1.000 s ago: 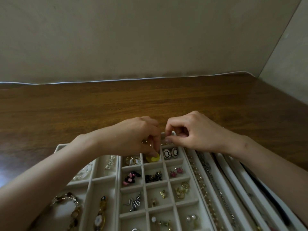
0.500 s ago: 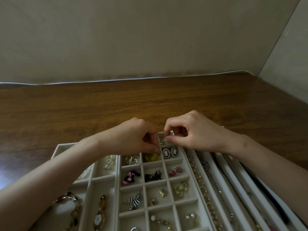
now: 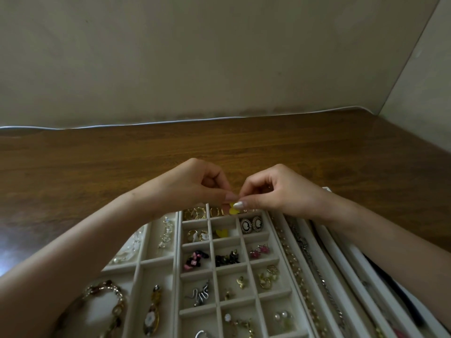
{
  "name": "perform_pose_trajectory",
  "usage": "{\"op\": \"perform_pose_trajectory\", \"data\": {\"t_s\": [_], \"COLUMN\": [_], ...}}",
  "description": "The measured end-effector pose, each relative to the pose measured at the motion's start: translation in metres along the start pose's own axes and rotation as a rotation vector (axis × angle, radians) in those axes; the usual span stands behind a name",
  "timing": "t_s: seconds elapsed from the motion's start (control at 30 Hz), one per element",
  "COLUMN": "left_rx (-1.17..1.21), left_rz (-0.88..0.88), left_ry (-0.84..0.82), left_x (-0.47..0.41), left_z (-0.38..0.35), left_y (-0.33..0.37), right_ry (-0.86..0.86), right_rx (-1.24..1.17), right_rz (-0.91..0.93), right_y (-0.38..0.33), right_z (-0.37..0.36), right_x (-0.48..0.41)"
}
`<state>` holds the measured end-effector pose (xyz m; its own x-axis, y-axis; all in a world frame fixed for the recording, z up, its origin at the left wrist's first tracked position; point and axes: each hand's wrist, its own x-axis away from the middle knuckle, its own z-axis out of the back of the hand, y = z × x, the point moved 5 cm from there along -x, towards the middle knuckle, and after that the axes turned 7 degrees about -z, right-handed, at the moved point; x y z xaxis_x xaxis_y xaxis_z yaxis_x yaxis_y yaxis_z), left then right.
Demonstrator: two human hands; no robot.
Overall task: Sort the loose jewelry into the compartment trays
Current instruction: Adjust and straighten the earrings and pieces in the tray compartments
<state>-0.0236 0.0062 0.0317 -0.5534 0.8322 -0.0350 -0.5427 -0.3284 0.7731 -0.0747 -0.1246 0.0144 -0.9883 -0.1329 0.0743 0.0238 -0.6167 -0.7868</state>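
Observation:
A white compartment tray (image 3: 210,240) lies on the wooden table, its small cells holding earrings and charms. My left hand (image 3: 195,186) and my right hand (image 3: 280,191) meet fingertip to fingertip above the tray's far edge. Between them they pinch a small yellow earring (image 3: 233,209), which hangs just over the far row of cells. A matching yellow earring (image 3: 221,232) lies in a cell of the second row. Oval black cameo earrings (image 3: 251,224) sit in the cell to its right.
Long slots on the right hold chains (image 3: 296,269). Larger cells on the left hold a bracelet (image 3: 109,296) and a pendant (image 3: 152,313). Bare wooden table (image 3: 97,162) stretches beyond the tray to the wall.
Both hands have lifted slightly and drawn together; the yellow earring that my left hand was touching in the cell is now held up between both hands' fingertips.

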Motion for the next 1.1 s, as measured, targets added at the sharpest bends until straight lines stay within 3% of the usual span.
{"op": "perform_pose_trajectory", "data": {"t_s": [0.13, 0.3, 0.47, 0.9, 1.1], "left_rx": [-0.156, -0.593, -0.839, -0.971, -0.871], "left_rz": [-0.01, -0.15, -0.19, -0.217, -0.224], "left_ry": [0.019, -0.205, -0.243, -0.299, -0.272], "left_x": [0.004, 0.02, 0.013, 0.004, 0.007], "left_z": [0.003, -0.012, -0.024, -0.032, -0.031], "left_y": [-0.006, -0.005, 0.001, 0.01, 0.007], "right_ry": [-0.013, 0.026, 0.042, 0.058, 0.047], "right_rx": [0.004, 0.014, 0.038, 0.051, 0.035], "right_rz": [-0.033, -0.039, -0.034, 0.027, 0.043], "right_y": [0.002, 0.006, 0.008, 0.004, 0.002], "right_z": [0.002, 0.008, 0.01, 0.01, 0.009], "right_x": [0.0, 0.0, -0.001, 0.0, 0.001]}}
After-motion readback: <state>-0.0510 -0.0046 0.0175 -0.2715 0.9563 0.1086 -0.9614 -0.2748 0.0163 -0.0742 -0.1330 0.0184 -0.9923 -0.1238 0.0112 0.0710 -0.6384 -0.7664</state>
